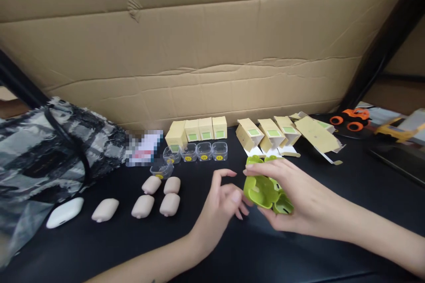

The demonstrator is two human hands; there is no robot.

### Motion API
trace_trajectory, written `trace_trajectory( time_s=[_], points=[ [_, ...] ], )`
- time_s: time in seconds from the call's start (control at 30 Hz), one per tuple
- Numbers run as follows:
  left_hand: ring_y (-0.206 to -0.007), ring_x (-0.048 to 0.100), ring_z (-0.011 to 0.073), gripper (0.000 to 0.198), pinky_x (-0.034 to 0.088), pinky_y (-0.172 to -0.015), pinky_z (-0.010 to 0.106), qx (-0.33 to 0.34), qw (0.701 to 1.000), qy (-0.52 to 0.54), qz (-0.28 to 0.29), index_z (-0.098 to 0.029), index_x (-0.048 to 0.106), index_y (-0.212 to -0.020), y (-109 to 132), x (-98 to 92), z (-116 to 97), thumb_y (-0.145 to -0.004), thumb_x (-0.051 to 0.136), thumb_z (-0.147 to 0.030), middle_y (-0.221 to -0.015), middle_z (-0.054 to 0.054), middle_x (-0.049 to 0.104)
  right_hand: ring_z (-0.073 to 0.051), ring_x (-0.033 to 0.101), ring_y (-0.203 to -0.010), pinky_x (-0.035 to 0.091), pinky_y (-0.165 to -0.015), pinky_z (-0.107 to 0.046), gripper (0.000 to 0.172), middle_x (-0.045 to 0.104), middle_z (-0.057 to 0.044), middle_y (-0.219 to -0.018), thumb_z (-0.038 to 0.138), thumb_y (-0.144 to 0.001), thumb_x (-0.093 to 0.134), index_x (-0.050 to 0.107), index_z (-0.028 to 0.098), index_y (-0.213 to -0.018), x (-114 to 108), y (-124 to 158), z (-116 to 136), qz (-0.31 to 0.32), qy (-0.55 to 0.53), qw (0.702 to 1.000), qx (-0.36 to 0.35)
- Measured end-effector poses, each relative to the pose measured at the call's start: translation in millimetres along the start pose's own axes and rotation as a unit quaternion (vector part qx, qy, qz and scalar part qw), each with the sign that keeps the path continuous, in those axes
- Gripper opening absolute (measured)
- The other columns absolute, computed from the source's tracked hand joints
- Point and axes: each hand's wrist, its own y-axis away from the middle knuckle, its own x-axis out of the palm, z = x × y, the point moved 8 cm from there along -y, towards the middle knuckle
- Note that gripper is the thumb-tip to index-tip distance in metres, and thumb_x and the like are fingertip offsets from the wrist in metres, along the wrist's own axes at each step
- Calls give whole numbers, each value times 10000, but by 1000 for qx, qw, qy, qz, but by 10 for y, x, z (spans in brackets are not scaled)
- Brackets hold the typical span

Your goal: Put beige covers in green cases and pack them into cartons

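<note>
The right hand clamps the lobed green cups between thumb and fingers above the black tabletop, before the open cartons. The left hand, fingers apart and curled, hangs just beside; a light, steady pinch should spare the thin-looking walls.

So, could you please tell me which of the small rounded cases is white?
The leftmost case; the other five are all pinkish-beige.
</note>
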Motion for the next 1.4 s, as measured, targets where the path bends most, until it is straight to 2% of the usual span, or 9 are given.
trace_trajectory(
  time_s=[0.1, 0.27, 0.43, 0.7, 0.83, 0.93, 1.03, 1.23, 1.4],
  points=[
    [-619, 635, 173, 615, 466, -531, 261, -44, 997, 15, 64, -189, 384, -1141, 79, 130, 51, -714, 685, -513, -734, 14, 628, -242, 580, -1039, 510, -838, -391, 739, 596, -110, -1174, 110, -762, 610, 250, 217, -1399, 99, -50, 61, 62, -17, 998, -4],
    [-593, 632, 148, 321, 521, -577, 287, -92, 994, 59, -10, -148, 531, -974, 207, -37, 65, -802, 620, -403, -723, 29, 640, -216, 543, -1146, 489, -920, -343, 788, 534, -109, -1289, 153, -729, 689, 279, 210, -1399, 203, -218, 107, 133, -98, 986, -5],
    [-519, 618, 141, 371, 511, -545, 286, -103, 992, 72, 14, -137, 545, -929, 282, -109, 148, -763, 653, -451, -710, 79, 695, -171, 611, -955, 511, -829, -335, 222, 639, -61, -1015, 170, -903, 512, 559, 189, -1119, 215, -714, 21, 82, -49, 995, -38],
    [-628, 584, 136, 366, 408, -545, 234, -55, 993, -27, 98, -171, 583, -1026, 402, -49, 136, -720, 690, -342, -831, 74, 686, -230, 597, -983, 483, -805, -363, 487, 587, -115, -1240, 8, -779, 574, 551, 172, -1238, 1082, -1242, 562, 212, 21, 944, -253],
    [-636, 575, 152, 434, 394, -539, 247, -54, 989, 25, 132, -149, 549, -1090, 386, -24, 127, -758, 585, -426, -888, 114, 691, -200, 619, -868, 477, -690, -312, 278, 652, -92, -1102, 44, -815, 563, 608, 161, -1063, 1238, -1342, 578, 222, 4, 944, -246],
    [-634, 599, 166, 432, 419, -552, 267, -68, 981, 111, 144, -143, 545, -1073, 340, -3, 141, -763, 554, -444, -892, 129, 700, -180, 614, -785, 471, -686, -309, 165, 672, -45, -935, 136, -791, 626, 589, 175, -948, 1151, -1368, 449, 192, -24, 962, -193],
    [-680, 628, 186, 432, 452, -620, 300, -89, 970, 184, 128, -131, 531, -1094, 300, -20, 141, -762, 589, -401, -914, 148, 708, -196, 616, -855, 487, -731, -328, 297, 656, -46, -980, 180, -695, 700, 529, 186, -938, 892, -1293, 228, 128, -65, 985, -101],
    [-750, 661, 196, 429, 444, -817, 365, -163, 929, 324, 74, -122, 488, -1160, 261, -47, 200, -775, 584, -287, -903, 147, 710, -148, 647, -860, 545, -748, -302, 276, 642, -57, -1000, 140, -795, 580, 476, 181, -1047, 317, -764, -128, 25, -159, 986, 49],
    [-788, 648, 205, 304, 431, -857, 363, -200, 899, 379, 84, -69, 616, -986, 256, 26, 235, -826, 478, -288, -841, 125, 678, -191, 644, -979, 552, -821, -326, 362, 657, -63, -1097, 170, -784, 652, 551, 215, -1128, 161, -334, -56, -27, -203, 976, 68]
  ],
)
